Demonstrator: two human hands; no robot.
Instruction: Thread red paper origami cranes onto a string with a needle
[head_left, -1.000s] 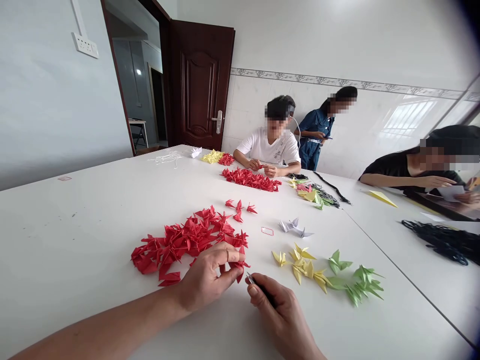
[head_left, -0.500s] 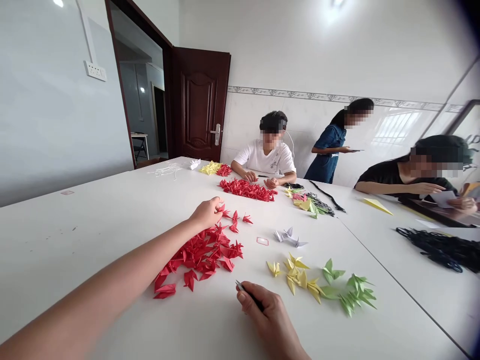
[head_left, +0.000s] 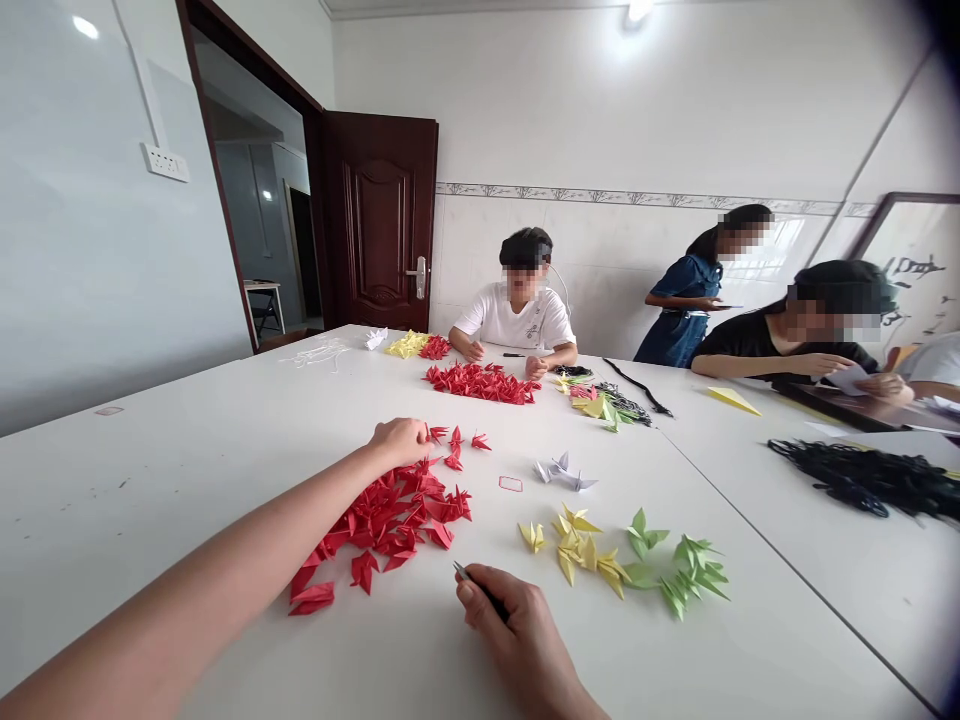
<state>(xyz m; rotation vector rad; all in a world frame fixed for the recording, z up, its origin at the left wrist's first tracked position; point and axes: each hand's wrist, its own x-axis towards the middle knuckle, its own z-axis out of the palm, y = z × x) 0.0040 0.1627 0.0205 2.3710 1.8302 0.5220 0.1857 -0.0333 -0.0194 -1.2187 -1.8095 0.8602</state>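
My left hand (head_left: 403,442) reaches to the far edge of a heap of red paper cranes (head_left: 405,510). Its fingers are curled, and their tips are mostly hidden beside a red crane (head_left: 437,434), so I cannot tell what is in them. Close by lie a few loose red cranes (head_left: 456,440). Near the table's front, my right hand (head_left: 517,610) is closed around slim black tweezers (head_left: 487,592), whose metal tips point up and left. To its right sit yellow cranes (head_left: 577,550) and green cranes (head_left: 694,570), with white cranes (head_left: 562,470) farther back.
Across the white table (head_left: 195,480), a person in white (head_left: 517,320) sits behind another red crane heap (head_left: 480,383). Black cords (head_left: 855,475) lie at right, near a seated person in black (head_left: 757,345). Someone in blue (head_left: 679,310) stands behind. White strings (head_left: 319,352) lie far left.
My view has turned slightly right. My left hand has drawn down a little beside the red crane, its fingers more curled. The right hand keeps its grip on the tweezers.
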